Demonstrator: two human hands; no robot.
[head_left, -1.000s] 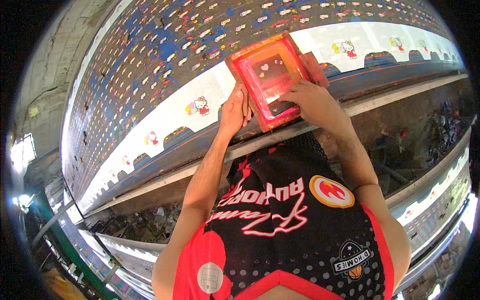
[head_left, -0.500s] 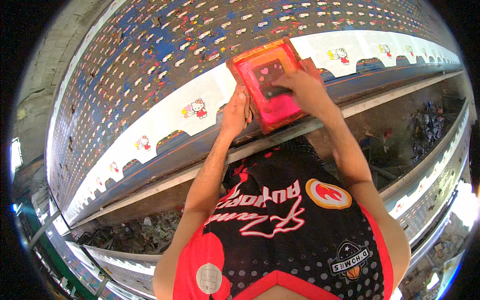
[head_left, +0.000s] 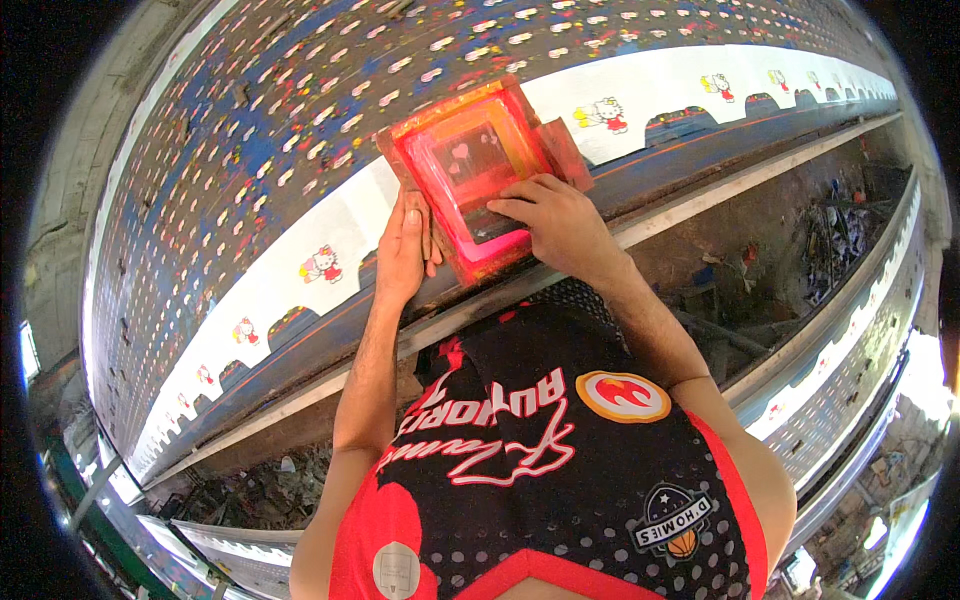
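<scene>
A screen-printing frame [head_left: 455, 104] with a red-orange painted border lies tilted on a strip of white pieces [head_left: 345, 225] with scalloped lower edges. Pink ink covers the mesh near me, and small pink hearts show in its dark window. My left hand [head_left: 402, 252] is closed on the frame's left side, thumb up along the rim. Inside the frame, my right hand [head_left: 568, 228] grips a dark squeegee [head_left: 487, 224], mostly hidden under the fingers. A reddish wooden block [head_left: 566, 156] juts from the frame's right side.
Printed cartoon cats with balloons [head_left: 322, 265] repeat along the white strip. The long table [head_left: 300, 110] beyond is stained with ink and small prints. A pale rail [head_left: 690, 190] runs along its near edge. Scraps [head_left: 835, 245] litter the floor, and another printed table [head_left: 850, 350] stands at the right.
My right hand has drawn the squeegee toward the frame's near end. The frame and both hands appear farther left in view as the view shifts; my left hand keeps its hold.
</scene>
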